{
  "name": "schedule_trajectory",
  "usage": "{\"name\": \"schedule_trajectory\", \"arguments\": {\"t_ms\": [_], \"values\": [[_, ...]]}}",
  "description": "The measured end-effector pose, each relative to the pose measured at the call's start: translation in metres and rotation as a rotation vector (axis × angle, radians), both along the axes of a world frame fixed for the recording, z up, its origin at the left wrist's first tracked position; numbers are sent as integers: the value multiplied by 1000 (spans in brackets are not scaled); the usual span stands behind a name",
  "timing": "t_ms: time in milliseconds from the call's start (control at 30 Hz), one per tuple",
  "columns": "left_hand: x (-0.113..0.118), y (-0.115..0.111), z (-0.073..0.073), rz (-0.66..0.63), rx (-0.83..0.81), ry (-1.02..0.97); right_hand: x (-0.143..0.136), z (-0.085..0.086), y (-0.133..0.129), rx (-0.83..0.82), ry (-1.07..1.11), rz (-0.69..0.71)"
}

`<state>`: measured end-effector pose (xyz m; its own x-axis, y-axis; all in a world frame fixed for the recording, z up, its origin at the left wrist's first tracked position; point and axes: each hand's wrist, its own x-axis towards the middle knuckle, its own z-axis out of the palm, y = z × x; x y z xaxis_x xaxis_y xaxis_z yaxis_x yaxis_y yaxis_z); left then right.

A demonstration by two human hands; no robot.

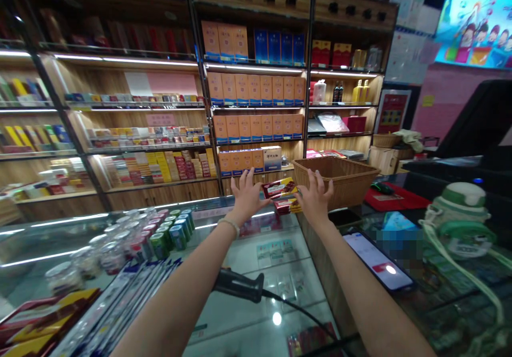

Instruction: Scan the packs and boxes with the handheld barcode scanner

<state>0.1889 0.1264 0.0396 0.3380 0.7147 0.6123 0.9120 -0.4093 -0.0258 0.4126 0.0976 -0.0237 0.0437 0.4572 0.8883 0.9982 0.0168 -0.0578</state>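
Observation:
Two small red-and-yellow snack packs, an upper one (pixel 279 188) and a lower one (pixel 287 206), are held up in front of me above the glass counter. My left hand (pixel 248 196) has its thumb at their left side, with the other fingers raised and spread. At their right end, my right hand (pixel 315 199) pinches the packs, its fingers also pointing up. What the packs contain is not clear, though a brown bar is printed on them. Below my left forearm, a black handheld scanner (pixel 239 285) lies on the glass with its cable running right.
Rows of small jars (pixel 112 256) and cans (pixel 178 236) stand on the left of the counter (pixel 240 319), near flat packets (pixel 120 303). To the right are a wicker basket (pixel 352 186), a phone (pixel 378 261), a mouse (pixel 382 188) and a green-lidded bottle (pixel 460 218). Stocked shelves (pixel 256 109) line the back.

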Motion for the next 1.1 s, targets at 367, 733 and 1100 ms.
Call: {"name": "schedule_trajectory", "arguments": {"t_ms": [367,733,1100], "values": [[32,26,-24,-75,-75,-17,13,-26,8,-33,99,-117],[38,38,-45,-71,-106,-38,16,-47,17,-229,50,-85],[40,54,-74,-61,-109,-1,17,-56,19,-414,13,-75]]}}
